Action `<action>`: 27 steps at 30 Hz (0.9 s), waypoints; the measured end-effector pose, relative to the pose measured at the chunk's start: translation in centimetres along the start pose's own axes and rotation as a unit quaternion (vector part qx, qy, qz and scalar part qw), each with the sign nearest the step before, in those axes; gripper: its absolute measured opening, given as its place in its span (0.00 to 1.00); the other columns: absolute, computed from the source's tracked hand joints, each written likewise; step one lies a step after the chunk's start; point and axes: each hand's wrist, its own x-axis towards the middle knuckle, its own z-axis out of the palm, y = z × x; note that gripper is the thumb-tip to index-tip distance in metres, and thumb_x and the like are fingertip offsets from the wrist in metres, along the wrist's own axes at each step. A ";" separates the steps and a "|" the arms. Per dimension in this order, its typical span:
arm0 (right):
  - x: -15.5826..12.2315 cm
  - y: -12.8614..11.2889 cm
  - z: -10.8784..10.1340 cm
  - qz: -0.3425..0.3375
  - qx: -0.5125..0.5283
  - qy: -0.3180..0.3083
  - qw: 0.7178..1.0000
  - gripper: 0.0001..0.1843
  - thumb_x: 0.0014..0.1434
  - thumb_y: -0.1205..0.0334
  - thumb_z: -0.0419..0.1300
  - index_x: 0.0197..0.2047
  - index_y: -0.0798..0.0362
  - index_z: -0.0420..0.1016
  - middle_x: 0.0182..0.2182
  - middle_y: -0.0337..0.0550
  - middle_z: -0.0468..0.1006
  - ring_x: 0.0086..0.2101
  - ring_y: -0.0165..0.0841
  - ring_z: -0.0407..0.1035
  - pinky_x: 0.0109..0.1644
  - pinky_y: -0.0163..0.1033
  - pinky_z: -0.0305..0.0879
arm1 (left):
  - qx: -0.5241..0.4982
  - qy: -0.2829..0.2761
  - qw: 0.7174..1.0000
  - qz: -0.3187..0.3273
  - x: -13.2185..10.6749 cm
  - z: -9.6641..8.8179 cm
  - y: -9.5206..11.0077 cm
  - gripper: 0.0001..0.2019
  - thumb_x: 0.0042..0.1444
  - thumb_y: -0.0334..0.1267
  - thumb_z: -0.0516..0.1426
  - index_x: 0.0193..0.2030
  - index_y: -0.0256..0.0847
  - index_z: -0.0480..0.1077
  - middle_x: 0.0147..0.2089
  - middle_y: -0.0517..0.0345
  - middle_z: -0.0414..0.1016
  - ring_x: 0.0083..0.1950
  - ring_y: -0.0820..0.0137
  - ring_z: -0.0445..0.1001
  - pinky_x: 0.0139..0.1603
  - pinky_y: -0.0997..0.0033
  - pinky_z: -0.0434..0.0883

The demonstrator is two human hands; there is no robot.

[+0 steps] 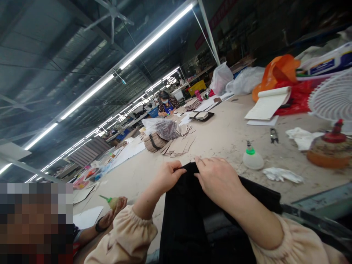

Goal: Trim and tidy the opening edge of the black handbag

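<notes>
A black piece of fabric (187,220) lies on the worktable in front of me and runs toward my body. My left hand (168,176) pinches its far left corner, fingers closed on the cloth. My right hand (217,178) rests on the fabric's far edge with fingers curled and pinching the same edge. Both hands meet at the top edge of the cloth. Cream sleeves cover both my forearms.
A white squeeze bottle with green cap (252,157) stands right of my hands, with white rags (282,174), small clippers (274,135), a brown glue pot (330,150) and a white fan grille (334,97). Cardboard pieces (177,145) lie ahead. A co-worker's hand (114,211) holds a bottle at left; another person (166,104) works far off.
</notes>
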 end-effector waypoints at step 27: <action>-0.7 -0.2 -0.6 -0.051 0.008 -0.004 0.999 0.23 0.57 0.64 0.60 0.55 0.62 0.67 0.42 0.53 0.76 0.41 0.40 0.68 0.45 0.43 0.60 | -0.265 -0.007 0.961 -0.079 -1.9 0.1 -0.6 0.17 0.54 0.50 0.54 0.27 0.36 0.66 0.22 0.64 0.60 0.25 0.76 0.59 0.26 0.76 0.57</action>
